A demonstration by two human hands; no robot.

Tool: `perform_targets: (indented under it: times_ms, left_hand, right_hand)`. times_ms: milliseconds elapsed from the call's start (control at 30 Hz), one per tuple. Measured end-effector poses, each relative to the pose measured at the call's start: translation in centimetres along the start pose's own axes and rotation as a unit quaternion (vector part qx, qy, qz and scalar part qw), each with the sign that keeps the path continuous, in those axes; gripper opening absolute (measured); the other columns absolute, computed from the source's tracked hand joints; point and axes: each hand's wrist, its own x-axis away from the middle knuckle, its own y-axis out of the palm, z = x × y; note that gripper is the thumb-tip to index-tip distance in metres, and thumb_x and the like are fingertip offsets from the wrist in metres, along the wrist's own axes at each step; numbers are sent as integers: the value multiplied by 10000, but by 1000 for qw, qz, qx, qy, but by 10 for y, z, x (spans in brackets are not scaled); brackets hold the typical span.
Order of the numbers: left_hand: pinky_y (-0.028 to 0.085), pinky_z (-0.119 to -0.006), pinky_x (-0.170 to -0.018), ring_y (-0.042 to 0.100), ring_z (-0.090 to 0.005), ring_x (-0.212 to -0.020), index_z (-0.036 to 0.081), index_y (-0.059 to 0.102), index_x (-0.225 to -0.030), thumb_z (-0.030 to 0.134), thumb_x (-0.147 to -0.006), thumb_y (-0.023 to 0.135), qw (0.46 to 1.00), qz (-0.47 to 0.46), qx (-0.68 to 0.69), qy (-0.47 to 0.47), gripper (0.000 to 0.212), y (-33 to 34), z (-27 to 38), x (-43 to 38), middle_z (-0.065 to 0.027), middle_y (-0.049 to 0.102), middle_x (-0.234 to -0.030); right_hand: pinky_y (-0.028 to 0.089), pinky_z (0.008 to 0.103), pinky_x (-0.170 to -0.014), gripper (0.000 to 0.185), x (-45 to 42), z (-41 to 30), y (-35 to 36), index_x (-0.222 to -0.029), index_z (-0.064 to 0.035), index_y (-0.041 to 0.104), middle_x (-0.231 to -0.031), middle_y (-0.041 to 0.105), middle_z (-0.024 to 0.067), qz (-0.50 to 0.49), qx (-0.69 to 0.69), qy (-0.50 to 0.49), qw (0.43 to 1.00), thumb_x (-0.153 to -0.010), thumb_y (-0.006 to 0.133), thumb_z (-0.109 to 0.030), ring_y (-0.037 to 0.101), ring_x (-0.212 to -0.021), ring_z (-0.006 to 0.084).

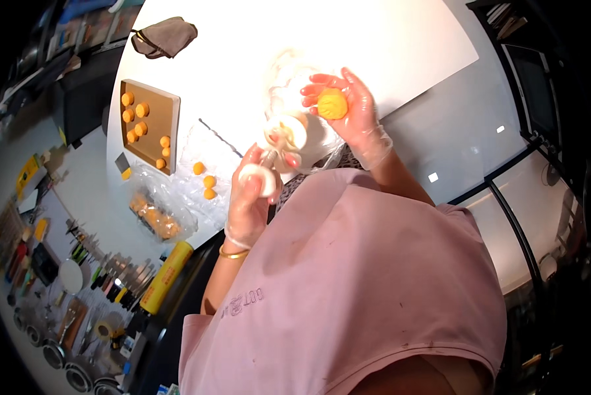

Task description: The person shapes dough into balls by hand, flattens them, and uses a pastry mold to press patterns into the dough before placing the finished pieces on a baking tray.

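Observation:
My right hand (pixel 357 111), in a clear plastic glove, is palm up with a shaped yellow dough piece (pixel 332 103) resting on the palm and fingers. My left hand (pixel 253 192), also gloved, grips a white plunger press mould (pixel 278 148) with a round handle and a metal spring on its shaft. Its wide round end points towards my right hand, a little apart from it. On the table left of my left hand, several small yellow dough balls (pixel 209 181) lie on clear plastic film. Glare hides detail behind the mould.
A shallow tray (pixel 176 133) at the left of the white table (pixel 423 34) holds several moulded yellow pieces. Near it lie a thin dark stick (pixel 219 137), a bagged pack of yellow pieces (pixel 154 217) and a grey cloth pouch (pixel 167 37). A yellow roll (pixel 167 277) is at the table's edge.

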Motion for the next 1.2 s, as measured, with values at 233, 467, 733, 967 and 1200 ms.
perform_targets:
  times_ms: [233, 467, 733, 967, 1200]
  left_hand:
    - [351, -203, -546, 412, -83, -574, 35, 504, -1259, 426, -950, 464, 992, 19, -106, -71, 500, -16, -22, -52, -110, 622, -1077]
    - [461, -315, -755, 585, -205, -884, -35, 445, -1330, 146, -762, 742, 723, 145, -519, 432, 666, -24, 23, -16, -138, 608, -1139]
    - [469, -369, -807, 598, -278, -932, 6, 473, -1332, 117, -664, 789, 663, 28, -543, 514, 748, -27, 59, 12, -106, 628, -1129]
    - [498, -315, -814, 597, -216, -963, -8, 477, -1289, 269, -945, 564, 967, -65, 168, 181, 450, -144, 52, 30, -132, 589, -1133]
    - [489, -326, -809, 583, -239, -951, 6, 515, -1203, 360, -971, 502, 919, -75, 378, 83, 423, -224, 54, 68, -167, 577, -1150]
  right_hand:
    - [394, 462, -965, 702, 28, -29, 32, -1351, -73, 441, -1324, 488, 223, -117, -33, -18, 992, -913, 325, -609, 479, -1204, 365]
    - [270, 586, -1054, 760, 47, -3, 76, -1460, -113, 283, -1495, 250, 245, -261, -232, 20, 937, -906, 341, -629, 228, -1391, 410]
    - [182, 551, -1128, 713, 57, 71, 147, -1494, -132, 203, -1540, 148, 215, -260, -119, 63, 956, -926, 399, -516, 177, -1415, 382]
    - [293, 543, -1057, 713, 48, 155, 166, -1489, -71, 170, -1525, 190, 208, -219, 23, 43, 974, -943, 410, -463, 286, -1366, 344]
    - [398, 381, -947, 460, 34, 261, 172, -1332, -60, 499, -1258, 570, 57, -150, 372, -202, 894, -927, 518, -276, 514, -1158, 192]
